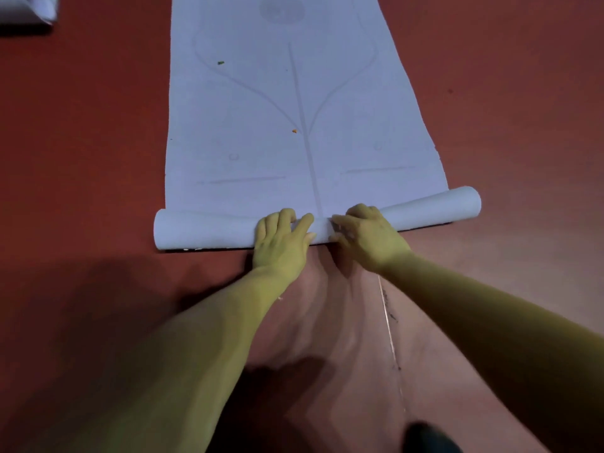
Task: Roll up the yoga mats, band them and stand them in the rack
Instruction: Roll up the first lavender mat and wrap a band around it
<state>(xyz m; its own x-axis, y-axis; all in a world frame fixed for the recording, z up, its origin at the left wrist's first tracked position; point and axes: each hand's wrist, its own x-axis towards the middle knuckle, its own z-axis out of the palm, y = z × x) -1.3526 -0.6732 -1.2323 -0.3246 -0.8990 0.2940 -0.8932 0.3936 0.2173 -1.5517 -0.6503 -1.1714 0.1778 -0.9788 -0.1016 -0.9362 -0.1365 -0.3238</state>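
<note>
A pale lilac yoga mat is lying stretched out on the red floor, running away from the person. Its near end is sitting wound into a roll crosswise in front of them. Both hands are holding the middle of that roll, almost touching each other. The left hand is curling its fingers over the top with the thumb on the near side, and the right hand is gripping it just beside. A green scrap and an orange scrap are lying on the flat part of the mat.
</note>
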